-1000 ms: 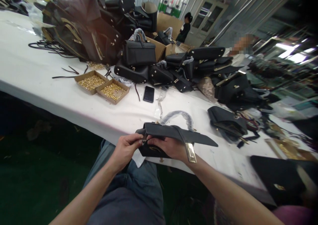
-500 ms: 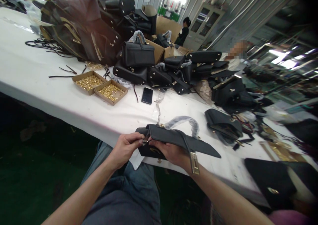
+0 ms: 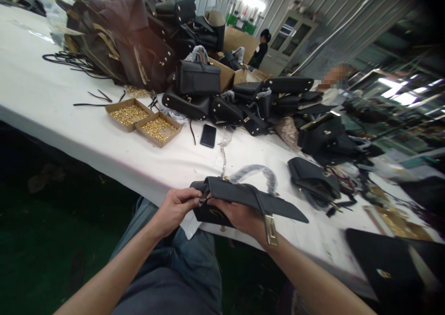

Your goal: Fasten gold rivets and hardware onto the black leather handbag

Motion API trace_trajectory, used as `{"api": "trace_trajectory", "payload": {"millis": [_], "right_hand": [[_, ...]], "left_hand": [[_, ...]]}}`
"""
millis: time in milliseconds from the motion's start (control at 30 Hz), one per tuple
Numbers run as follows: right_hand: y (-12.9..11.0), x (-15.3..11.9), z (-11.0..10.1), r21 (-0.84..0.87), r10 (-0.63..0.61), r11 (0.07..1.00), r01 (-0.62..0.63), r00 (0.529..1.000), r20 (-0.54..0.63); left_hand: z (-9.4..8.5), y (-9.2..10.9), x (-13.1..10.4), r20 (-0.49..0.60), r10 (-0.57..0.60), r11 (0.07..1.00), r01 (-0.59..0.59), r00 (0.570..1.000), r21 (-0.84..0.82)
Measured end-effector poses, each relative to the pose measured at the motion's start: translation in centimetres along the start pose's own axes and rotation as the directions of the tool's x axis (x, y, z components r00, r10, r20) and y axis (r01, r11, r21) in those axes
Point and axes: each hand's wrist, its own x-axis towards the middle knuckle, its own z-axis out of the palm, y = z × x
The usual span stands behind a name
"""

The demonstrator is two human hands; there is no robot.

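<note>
A black handbag [image 3: 243, 192] lies at the front edge of the white table, its plastic-wrapped handle [image 3: 259, 170] standing up behind the flap. My left hand [image 3: 177, 208] pinches the bag's left end, near a small metal piece at the side. Under the raised flap, my right hand [image 3: 239, 217] grips the front of the bag; some of its fingers are hidden. A strap with a gold metal plate [image 3: 271, 231] hangs from the flap over my right wrist.
Two cardboard trays [image 3: 130, 129] [image 3: 163, 143] of gold hardware and a phone [image 3: 208, 135] lie beyond. Black bags [image 3: 198, 77] are piled along the back. More bags [image 3: 314, 180] lie at the right. A person [image 3: 260, 51] is in the background.
The view has shifted slightly, so the table items appear a little further right and lower. Both hands keep their hold on the bag, nearly unmoved.
</note>
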Motion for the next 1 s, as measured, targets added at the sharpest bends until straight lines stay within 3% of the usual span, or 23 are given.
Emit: {"api": "trace_trajectory", "payload": {"millis": [200,367,567,733,867,1000], "right_hand": [[1.0,-0.6,0.0,-0.105,-0.008,0.994,0.015,0.998,0.07],[0.3,-0.4,-0.6,-0.104,0.034,0.994,-0.024,0.994,0.102],[-1.7,1.0,-1.3,0.136,0.222,0.963,-0.233,0.971,0.092],[-1.7,2.1,-0.8,0.388,0.315,0.842,-0.374,0.926,0.21],[-0.9,2.6,-0.5,0.457,0.331,0.793,-0.402,0.915,0.232],[-0.8,2.8,-0.5,0.444,0.34,0.797,-0.409,0.912,0.23]], "left_hand": [[0.0,0.2,0.0,0.002,0.04,0.998,-0.041,0.999,0.045],[0.2,1.0,-0.1,0.003,0.08,0.987,-0.079,0.997,0.138],[0.8,2.0,-0.7,-0.056,0.166,0.925,-0.136,0.985,0.354],[1.6,2.4,-1.4,-0.106,0.28,0.837,-0.188,0.954,0.513],[1.9,2.3,-1.7,-0.139,0.325,0.815,-0.202,0.935,0.543],[2.0,2.2,-1.7,-0.154,0.306,0.85,-0.197,0.939,0.489]]}}
